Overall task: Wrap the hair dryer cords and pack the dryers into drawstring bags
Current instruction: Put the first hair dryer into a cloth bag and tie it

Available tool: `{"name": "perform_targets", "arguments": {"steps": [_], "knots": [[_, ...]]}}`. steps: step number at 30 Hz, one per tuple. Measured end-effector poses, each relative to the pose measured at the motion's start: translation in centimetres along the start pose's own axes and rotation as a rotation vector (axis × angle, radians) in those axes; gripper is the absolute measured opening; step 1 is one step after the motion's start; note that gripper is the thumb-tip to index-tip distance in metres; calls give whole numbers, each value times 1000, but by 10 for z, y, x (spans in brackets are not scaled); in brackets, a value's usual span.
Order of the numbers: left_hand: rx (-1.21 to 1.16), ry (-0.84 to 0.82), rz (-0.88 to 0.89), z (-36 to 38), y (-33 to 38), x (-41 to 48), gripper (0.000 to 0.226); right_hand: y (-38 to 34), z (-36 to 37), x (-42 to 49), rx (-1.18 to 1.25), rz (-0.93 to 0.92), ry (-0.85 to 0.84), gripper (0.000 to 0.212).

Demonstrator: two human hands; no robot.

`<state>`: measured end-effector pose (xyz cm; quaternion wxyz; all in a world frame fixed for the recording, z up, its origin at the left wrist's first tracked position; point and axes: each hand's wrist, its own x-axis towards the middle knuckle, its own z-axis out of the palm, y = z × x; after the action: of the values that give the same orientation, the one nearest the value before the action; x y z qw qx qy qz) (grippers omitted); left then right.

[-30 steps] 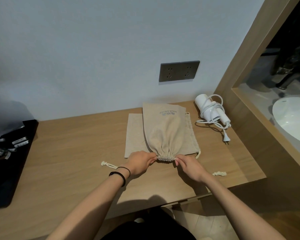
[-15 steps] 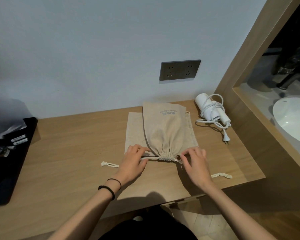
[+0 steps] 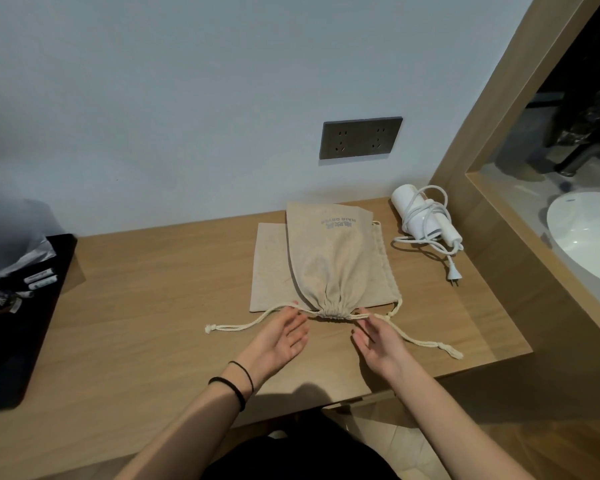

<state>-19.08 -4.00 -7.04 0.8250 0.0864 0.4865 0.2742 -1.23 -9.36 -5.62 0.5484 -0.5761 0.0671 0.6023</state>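
Filled bag cinched shut on the table, both hands open beside its neck.

Left hand (image 3: pixel 280 336) and right hand (image 3: pixel 378 341) hold nothing, palms up, flanking the bag (image 3: pixel 329 261); a white hair dryer (image 3: pixel 425 220), cord wrapped, lies right of the bag.

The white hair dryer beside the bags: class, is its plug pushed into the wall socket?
No. The white hair dryer lies on the desk with its plug loose on the wood, below the wall socket.
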Motion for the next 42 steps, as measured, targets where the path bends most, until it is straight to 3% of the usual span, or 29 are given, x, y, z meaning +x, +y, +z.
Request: {"name": "perform_targets", "arguments": {"steps": [3, 8, 11, 15, 18, 21, 25, 31, 33, 38, 42], "knots": [[-4, -31, 54, 3, 23, -7, 16, -13, 6, -5, -73, -183, -2, 30], [514, -35, 322, 23, 55, -30, 17, -25, 23, -7, -294, -524, -134, 24], [760, -48, 457, 33, 65, -38, 17, -23, 37, -4, -782, -805, -234, 27], [994, -107, 634, 40, 72, -45, 20, -16, 52, 3, -1603, -1013, -373, 23], [1105, -160, 702, 43, 76, -45, 23, -8, 58, -2, -1837, -996, -349, 20], [1204, -204, 710, 44, 78, -40, 19, -1, 54, -3, -1799, -998, -317, 26], [1303, -310, 795, 46, 78, -30, 21, 2, 43, -6, -1575, -973, -349, 33], [1860, -356, 970, 53, 70, -15, 18, -4, 27, -19, -1365, -868, -430, 30], [1949, -343, 1020, 56, 67, -16, 15, -7, 23, -22, -1314, -820, -405, 31], [1908, -292, 876, 49, 64, -14, 21, -16, 18, -21, -991, -636, -263, 30], [1864, -285, 661, 49, 67, -20, 25, -31, 23, -16, -544, -198, -244, 19]]}}
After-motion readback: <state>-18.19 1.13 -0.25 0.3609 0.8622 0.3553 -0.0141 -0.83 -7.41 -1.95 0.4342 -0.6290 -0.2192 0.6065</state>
